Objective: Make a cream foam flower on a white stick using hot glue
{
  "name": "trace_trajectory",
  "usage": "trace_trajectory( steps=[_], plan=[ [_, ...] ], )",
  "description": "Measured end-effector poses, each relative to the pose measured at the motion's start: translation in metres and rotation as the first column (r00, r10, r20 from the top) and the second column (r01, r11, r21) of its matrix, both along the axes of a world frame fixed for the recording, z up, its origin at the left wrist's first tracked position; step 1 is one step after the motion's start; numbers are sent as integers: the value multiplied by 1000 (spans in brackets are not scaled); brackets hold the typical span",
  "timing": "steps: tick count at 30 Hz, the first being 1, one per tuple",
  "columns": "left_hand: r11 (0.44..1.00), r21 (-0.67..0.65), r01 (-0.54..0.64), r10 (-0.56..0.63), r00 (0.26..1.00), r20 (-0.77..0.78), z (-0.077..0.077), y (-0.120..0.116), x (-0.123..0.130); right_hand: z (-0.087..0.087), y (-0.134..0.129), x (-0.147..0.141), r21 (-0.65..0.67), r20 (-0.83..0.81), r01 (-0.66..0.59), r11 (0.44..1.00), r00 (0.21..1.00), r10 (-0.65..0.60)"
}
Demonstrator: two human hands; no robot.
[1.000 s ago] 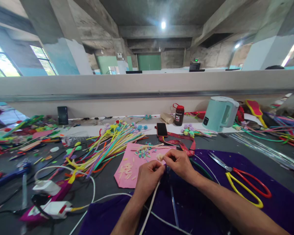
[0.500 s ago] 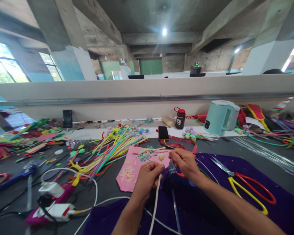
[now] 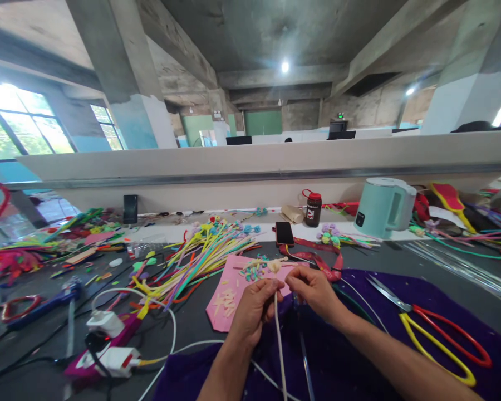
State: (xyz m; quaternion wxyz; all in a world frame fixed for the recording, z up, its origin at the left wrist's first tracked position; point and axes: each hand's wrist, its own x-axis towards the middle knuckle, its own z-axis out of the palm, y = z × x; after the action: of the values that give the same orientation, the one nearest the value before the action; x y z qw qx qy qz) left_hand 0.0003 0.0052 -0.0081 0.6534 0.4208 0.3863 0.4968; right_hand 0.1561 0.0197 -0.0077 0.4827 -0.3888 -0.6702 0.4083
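My left hand [image 3: 254, 312] is closed in a pinch on a cream fuzzy stem [image 3: 280, 348], which hangs down toward my lap. A small pale flower head [image 3: 274, 267] tops the stem, just above my left fingertips. Close by on the right, my right hand [image 3: 315, 293] has its thumb and fingers pressed together near the flower head. Whatever is between those fingertips is too small to make out. Beneath my right hand, a clear glue stick [image 3: 306, 365] runs down over dark purple cloth [image 3: 338, 362]. Behind both hands lies a pink sheet [image 3: 217, 295] bearing short cream pieces [image 3: 225, 303] and small coloured bits.
Large scissors [image 3: 432, 328] with red and yellow handles lie open at right. Fuzzy coloured stems [image 3: 200, 264] are heaped at left, behind a power strip [image 3: 83, 365] with cables. A phone [image 3: 284, 233], a brown bottle [image 3: 313, 210] and a mint kettle [image 3: 382, 209] stand farther back.
My right hand has come nearer to my left hand and the flower head. The blue-clear tool seen beneath it before is now mostly hidden. The whole view has shifted slightly.
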Motion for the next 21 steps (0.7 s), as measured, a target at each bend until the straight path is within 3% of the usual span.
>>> trace_trajectory(
  steps=[7,13,21],
  plan=[
    [999,34,23,-23,1000,5,0,1,-3,-2,2,-3,32,0,28,999,1000,-28],
    [999,22,39,-39,999,29,1,0,-3,-2,-1,-3,37,40,-27,999,999,26],
    [989,33,-144,145,989,-33,1,4,-2,-5,-7,-11,-185,-90,-179,966,982,165]
  ],
)
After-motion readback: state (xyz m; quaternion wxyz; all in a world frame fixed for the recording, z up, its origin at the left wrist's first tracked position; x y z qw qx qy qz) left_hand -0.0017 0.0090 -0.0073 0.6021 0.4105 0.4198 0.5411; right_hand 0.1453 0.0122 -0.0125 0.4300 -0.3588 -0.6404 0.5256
